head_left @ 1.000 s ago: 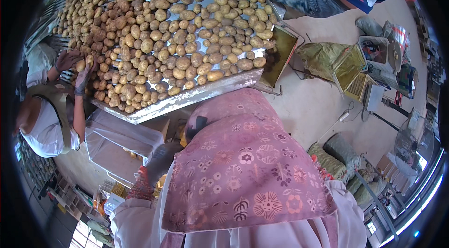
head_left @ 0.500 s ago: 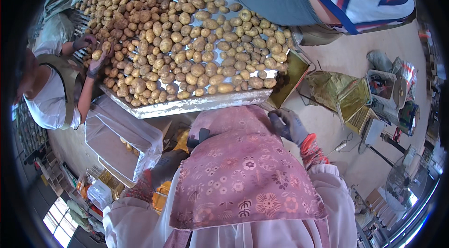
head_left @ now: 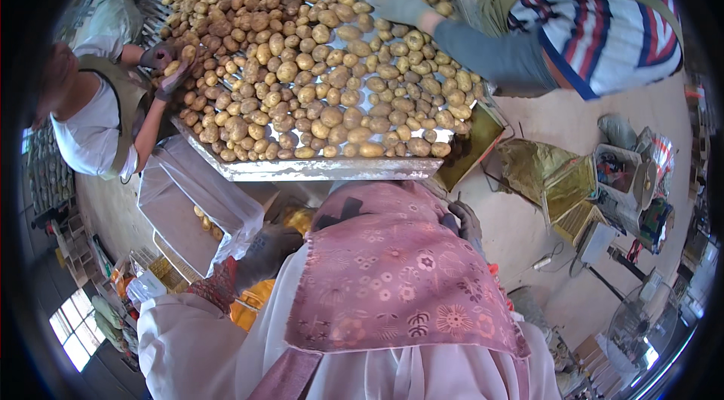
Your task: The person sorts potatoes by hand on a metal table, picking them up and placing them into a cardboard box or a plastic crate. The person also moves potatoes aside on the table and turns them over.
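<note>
Head view showed rounded brown potatoes [head_left: 330,91] spread across the upper middle of the frame on a scuffed white-edged metal table [head_left: 324,169]. The dark-gloved left hand [head_left: 265,252] and grey-gloved right hand [head_left: 466,225] were below it, beside the pink flowered apron [head_left: 400,264]; I could not tell whether either held anything. A light touch seemed best against bruising. At left, a translucent white lined crate [head_left: 197,166] contained several potatoes; at far right, a white plastic basket [head_left: 622,186] held dark and red items.

Potatoes [head_left: 286,72] crowd the pale-edged table [head_left: 332,170]. The gloved left hand [head_left: 268,251] and right hand [head_left: 467,223] flank a pink apron [head_left: 400,272].
</note>
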Action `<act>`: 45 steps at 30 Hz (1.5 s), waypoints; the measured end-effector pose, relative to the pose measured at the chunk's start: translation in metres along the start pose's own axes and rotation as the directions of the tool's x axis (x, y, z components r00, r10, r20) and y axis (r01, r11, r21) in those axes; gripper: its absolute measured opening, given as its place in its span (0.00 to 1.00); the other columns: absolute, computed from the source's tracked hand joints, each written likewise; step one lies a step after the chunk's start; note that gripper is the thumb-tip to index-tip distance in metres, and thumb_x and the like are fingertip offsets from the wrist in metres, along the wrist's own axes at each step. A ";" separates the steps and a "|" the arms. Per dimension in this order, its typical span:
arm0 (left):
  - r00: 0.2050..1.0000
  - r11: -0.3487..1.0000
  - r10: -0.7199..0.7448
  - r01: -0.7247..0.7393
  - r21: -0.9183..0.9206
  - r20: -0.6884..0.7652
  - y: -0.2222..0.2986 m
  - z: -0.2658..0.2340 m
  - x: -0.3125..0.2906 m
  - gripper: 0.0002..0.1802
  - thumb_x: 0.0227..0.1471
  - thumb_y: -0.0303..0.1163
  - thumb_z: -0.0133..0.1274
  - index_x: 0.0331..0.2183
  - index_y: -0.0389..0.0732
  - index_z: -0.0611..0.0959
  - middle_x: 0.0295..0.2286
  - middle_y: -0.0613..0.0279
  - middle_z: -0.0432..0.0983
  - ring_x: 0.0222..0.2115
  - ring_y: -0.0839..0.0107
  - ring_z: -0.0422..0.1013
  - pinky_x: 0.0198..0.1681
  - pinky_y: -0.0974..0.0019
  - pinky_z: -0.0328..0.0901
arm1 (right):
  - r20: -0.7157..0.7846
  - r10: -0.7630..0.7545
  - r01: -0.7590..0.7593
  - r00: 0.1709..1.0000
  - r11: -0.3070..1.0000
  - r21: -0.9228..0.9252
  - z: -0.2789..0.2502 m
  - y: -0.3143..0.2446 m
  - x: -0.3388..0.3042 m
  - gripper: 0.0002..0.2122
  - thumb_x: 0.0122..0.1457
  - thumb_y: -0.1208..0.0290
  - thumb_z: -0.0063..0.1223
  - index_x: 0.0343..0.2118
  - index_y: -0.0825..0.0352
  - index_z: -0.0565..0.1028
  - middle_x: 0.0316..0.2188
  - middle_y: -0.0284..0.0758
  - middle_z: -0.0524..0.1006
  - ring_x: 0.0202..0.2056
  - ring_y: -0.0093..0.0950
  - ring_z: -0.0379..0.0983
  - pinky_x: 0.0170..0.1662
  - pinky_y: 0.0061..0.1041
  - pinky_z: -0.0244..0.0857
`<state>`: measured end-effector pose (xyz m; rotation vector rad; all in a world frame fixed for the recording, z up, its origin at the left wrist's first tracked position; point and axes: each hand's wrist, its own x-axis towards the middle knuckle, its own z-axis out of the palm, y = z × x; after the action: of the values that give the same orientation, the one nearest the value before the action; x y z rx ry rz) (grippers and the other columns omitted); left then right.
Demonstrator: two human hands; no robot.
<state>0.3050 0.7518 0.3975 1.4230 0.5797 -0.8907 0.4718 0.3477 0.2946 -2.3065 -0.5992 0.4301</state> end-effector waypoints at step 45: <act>0.417 0.460 0.616 -0.879 -0.125 -0.669 0.051 -0.181 0.254 0.26 0.59 0.50 0.53 0.46 0.37 0.74 0.41 0.54 0.76 0.42 0.60 0.74 0.41 0.59 0.73 | 0.308 -0.239 0.302 0.921 0.937 -0.175 0.106 -0.075 0.227 0.12 0.61 0.65 0.51 0.45 0.62 0.76 0.43 0.43 0.76 0.42 0.46 0.75 0.47 0.39 0.68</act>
<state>0.5205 0.8807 0.2060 1.2553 0.4009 0.4573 0.5914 0.5746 0.2437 -2.3356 -1.1464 0.5884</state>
